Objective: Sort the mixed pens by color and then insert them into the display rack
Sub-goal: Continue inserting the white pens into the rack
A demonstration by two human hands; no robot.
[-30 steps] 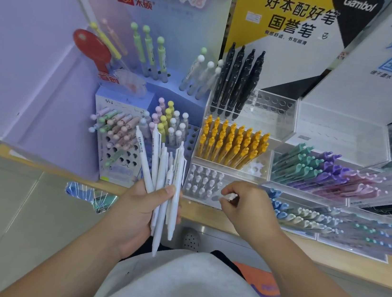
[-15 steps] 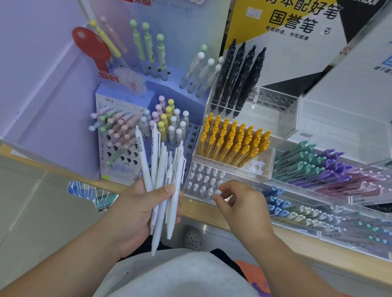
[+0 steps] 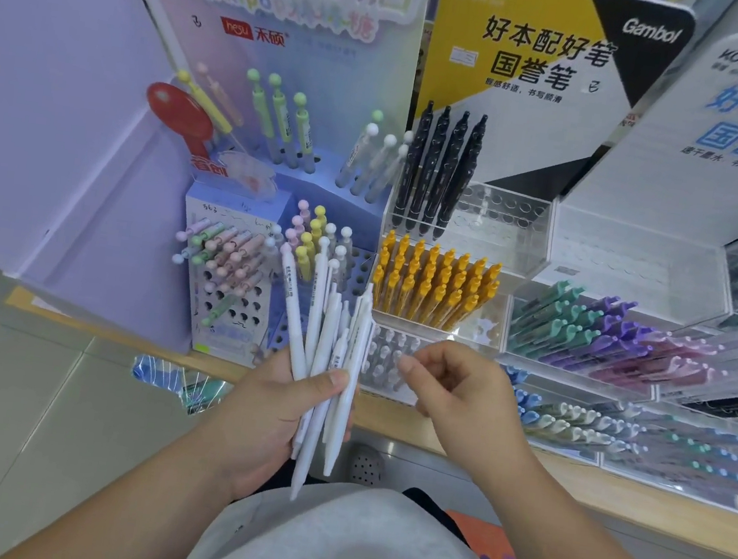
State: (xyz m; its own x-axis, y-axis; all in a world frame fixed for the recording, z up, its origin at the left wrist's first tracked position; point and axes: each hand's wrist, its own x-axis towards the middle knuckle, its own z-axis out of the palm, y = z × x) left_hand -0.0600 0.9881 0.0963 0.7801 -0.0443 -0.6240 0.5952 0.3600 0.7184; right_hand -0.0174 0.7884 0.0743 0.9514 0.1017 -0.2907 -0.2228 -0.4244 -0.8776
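At centre frame, a bundle of white pens (image 3: 325, 348) fans from the left hand (image 3: 264, 420), grip clamped around them. The right hand (image 3: 468, 400) hovers beside, grip loose and empty. The clear rack tray (image 3: 386, 387) behind appears part-filled, so most insertion seemingly lies ahead.

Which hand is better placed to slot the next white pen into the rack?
Right. The right hand is empty beside the white-pen tray; the left hand grips the white pens.
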